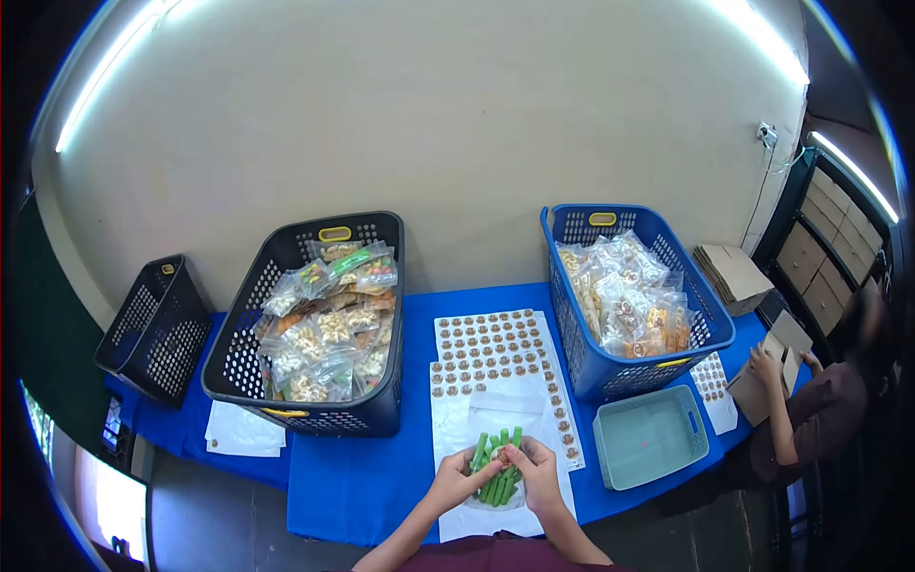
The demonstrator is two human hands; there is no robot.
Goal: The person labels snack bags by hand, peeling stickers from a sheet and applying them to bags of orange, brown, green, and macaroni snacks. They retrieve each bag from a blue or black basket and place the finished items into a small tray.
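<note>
Between my two hands is a clear plastic bag (510, 419) with several green stick-shaped pieces (496, 488) inside. My left hand (460, 477) grips the bag's left side, its thumb pressed toward the middle. From the right, my right hand (539, 477) grips the bag, its thumb at a small round brown sticker (502, 456) on the front. Both thumbs are at or near this sticker. Under and behind the bag lie white sheets of round brown stickers (477, 334) on the blue-covered table (357, 486).
A black basket (381, 415) and a blue basket (610, 372) hold packed snack bags. A pale green tray (653, 477) sits at right, a smaller black basket (172, 357) far left. At right, a co-worker (810, 410) handles a cardboard box (762, 381) near stacked cardboard (732, 276).
</note>
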